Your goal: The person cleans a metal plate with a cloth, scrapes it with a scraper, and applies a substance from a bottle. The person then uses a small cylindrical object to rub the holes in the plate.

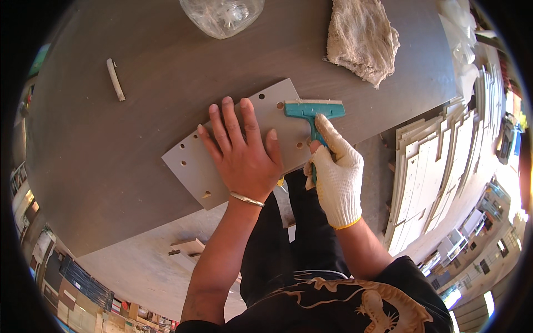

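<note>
A flat grey board (233, 141) with small holes is pressed down on the brown table (83, 155) by the bare left hand (244, 155), spread wide and flat. A teal scraper (312, 114) is gripped tightly by the gloved right hand (336, 175), its blade at the board's two o'clock edge. Scraping seems under way; a steady pull is likely needed. A grey rag (361, 36) lies at one o'clock, a clear bag (222, 16) at twelve.

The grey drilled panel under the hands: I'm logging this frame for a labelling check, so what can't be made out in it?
Head view only:
- grey panel: its middle is covered by the bare left hand, so any holes there are hidden.
- teal scraper: the gloved right hand hides most of its handle.
- clear plastic container: cut off by the top edge.
- stacked pale boards: bent and squeezed near the fisheye rim, so they can't be counted.
</note>
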Tool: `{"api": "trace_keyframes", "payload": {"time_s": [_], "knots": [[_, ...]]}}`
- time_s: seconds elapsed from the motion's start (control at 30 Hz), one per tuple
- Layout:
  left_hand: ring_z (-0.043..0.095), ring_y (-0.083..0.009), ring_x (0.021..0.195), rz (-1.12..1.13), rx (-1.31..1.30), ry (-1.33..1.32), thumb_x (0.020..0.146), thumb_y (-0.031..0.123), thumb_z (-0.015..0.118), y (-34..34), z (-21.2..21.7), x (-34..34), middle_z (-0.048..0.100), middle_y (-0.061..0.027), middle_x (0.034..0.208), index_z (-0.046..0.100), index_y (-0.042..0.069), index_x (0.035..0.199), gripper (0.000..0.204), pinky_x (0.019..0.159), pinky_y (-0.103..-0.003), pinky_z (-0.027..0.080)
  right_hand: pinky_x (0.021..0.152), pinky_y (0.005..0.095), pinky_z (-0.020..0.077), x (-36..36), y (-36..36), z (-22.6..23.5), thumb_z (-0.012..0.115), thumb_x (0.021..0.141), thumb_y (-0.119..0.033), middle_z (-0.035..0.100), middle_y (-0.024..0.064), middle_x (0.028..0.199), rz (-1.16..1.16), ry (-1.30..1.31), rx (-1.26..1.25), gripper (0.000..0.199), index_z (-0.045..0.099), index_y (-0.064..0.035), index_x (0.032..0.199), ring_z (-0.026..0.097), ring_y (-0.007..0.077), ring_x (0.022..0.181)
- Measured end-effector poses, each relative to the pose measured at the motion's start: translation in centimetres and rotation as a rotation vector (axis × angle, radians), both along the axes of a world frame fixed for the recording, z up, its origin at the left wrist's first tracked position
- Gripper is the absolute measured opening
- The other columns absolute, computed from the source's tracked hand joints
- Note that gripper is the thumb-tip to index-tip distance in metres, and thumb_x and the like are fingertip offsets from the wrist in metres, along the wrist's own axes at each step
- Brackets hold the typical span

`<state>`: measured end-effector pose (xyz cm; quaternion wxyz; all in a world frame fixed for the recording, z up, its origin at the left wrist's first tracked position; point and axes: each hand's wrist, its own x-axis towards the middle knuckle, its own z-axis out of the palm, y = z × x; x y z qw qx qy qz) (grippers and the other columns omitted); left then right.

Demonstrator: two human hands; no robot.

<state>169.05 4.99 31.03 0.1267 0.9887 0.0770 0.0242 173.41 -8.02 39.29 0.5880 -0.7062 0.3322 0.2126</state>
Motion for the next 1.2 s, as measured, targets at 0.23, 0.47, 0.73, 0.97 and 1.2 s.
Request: {"api": "trace_keyframes", "payload": {"time_s": [0.23,0.47,0.73,0.97,1.2], "knots": [[0.031,-0.0468,0.158,-0.017,0.029,0.009,0.103,0.038,0.057,0.0,-0.1,-0.1,0.039,-0.0249,0.168,0.044,0.002,0.162,0.070,0.128,-0.071,0.015,0.052,0.0236,0.0491,5.1,-0.4,0.4,0.058,0.103,0.002,0.070,0.0072,0.107,0.005,-0.368,0.007,0.050,0.061,-0.0020,0.153,0.061,0.0093,0.064],[0.026,-0.0463,0.162,-0.061,0.038,-0.010,0.103,0.030,0.057,0.3,0.3,0.0,0.035,-0.0234,0.172,0.048,0.012,0.162,0.063,0.129,-0.070,0.012,0.054,0.0222,0.0461,4.9,-12.5,-0.6,0.063,0.102,-0.005,0.069,0.0106,0.109,-0.163,-0.583,-0.111,0.054,0.057,-0.0025,0.155,0.060,0.0095,0.069],[0.024,-0.0485,0.162,-0.184,-0.029,0.019,0.099,0.026,0.064,-3.2,1.8,1.8,0.036,-0.0217,0.173,0.052,0.007,0.159,0.065,0.128,-0.071,0.013,0.080,0.0345,0.0579,14.6,-22.7,-5.4,0.071,0.089,-0.019,0.073,0.0102,0.103,0.162,-0.453,-0.682,0.072,0.054,-0.0096,0.158,0.070,0.0183,0.084],[0.027,-0.0444,0.162,-0.071,0.006,0.005,0.099,0.031,0.062,-7.5,1.4,1.9,0.041,-0.0224,0.170,0.052,-0.002,0.156,0.067,0.129,-0.070,0.015,0.101,0.0487,0.0559,26.4,-23.5,-9.7,0.065,0.093,-0.036,0.073,0.0190,0.132,0.453,-0.603,-1.046,0.055,0.065,-0.0178,0.144,0.070,0.0409,0.119],[0.043,-0.0382,0.156,-0.151,-0.046,-0.116,0.101,0.018,0.062,-8.3,-1.0,0.5,0.053,-0.0179,0.163,0.057,-0.001,0.151,0.054,0.129,-0.065,0.023,0.100,0.0499,0.0556,27.8,-20.6,-6.8,0.061,0.094,-0.038,0.071,0.0163,0.129,0.664,-0.595,-1.460,0.047,0.070,-0.0244,0.139,0.069,0.0386,0.117]]}}
